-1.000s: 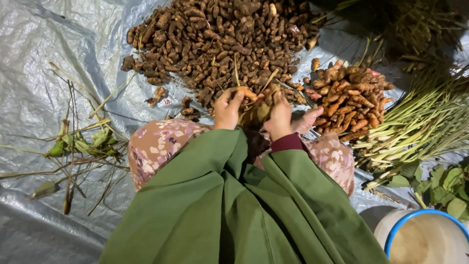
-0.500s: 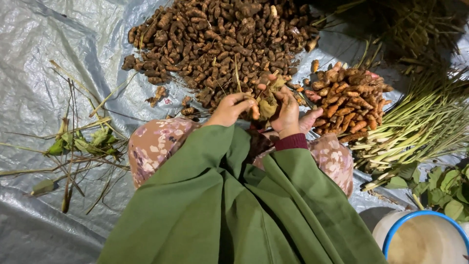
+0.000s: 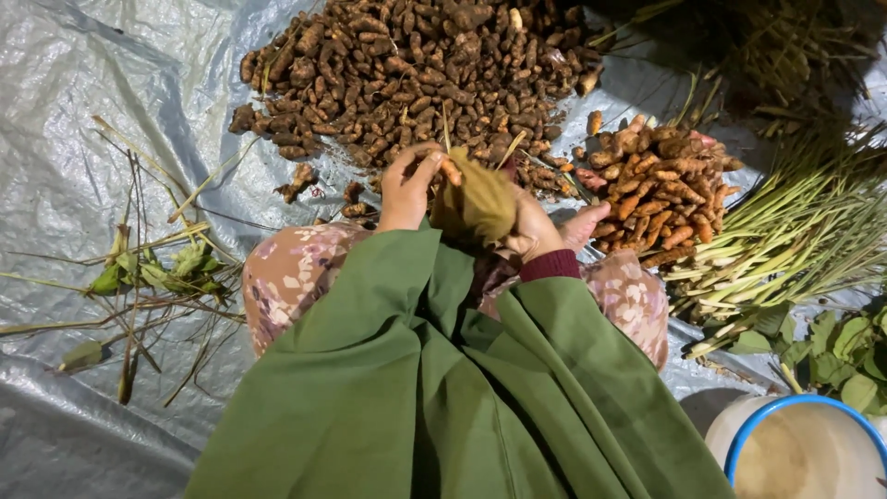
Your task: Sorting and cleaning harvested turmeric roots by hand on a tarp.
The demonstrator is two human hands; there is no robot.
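Covering the ground across the whole frame is a crinkled, silvery-grey plastic tarp [image 3: 83, 102], lying under dim light with darkness gathering at the upper right corner. Sitting at the top centre is a big heap of brown, soil-coated roots [image 3: 416, 74], short and knobbly. Resting just to its right, at centre right, is a smaller pile of cleaner orange roots [image 3: 661, 185]. Fanning out along the right edge is a bundle of pale green stalks [image 3: 795, 240], with leafy greens [image 3: 845, 356] lying below them at lower right. Showing at the bottom right corner is a white bowl with a blue rim [image 3: 804, 448]. Scattered over the left side are dry stems and wilted leaves [image 3: 152, 277].

Filling the lower centre of the frame are the person's green sleeves [image 3: 443, 388], with floral-patterned fabric [image 3: 291, 277] showing over the knees.

Sitting just above the centre of the frame, in front of the brown heap, is a rounded, fibrous, olive-brown clump [image 3: 480, 203], with an orange root tip showing at its upper left. The right hand [image 3: 536, 231] is curling closed around the clump from below and the right. The left hand [image 3: 407, 185] is pinching the orange tip between thumb and fingers, touching the upper left of the clump.
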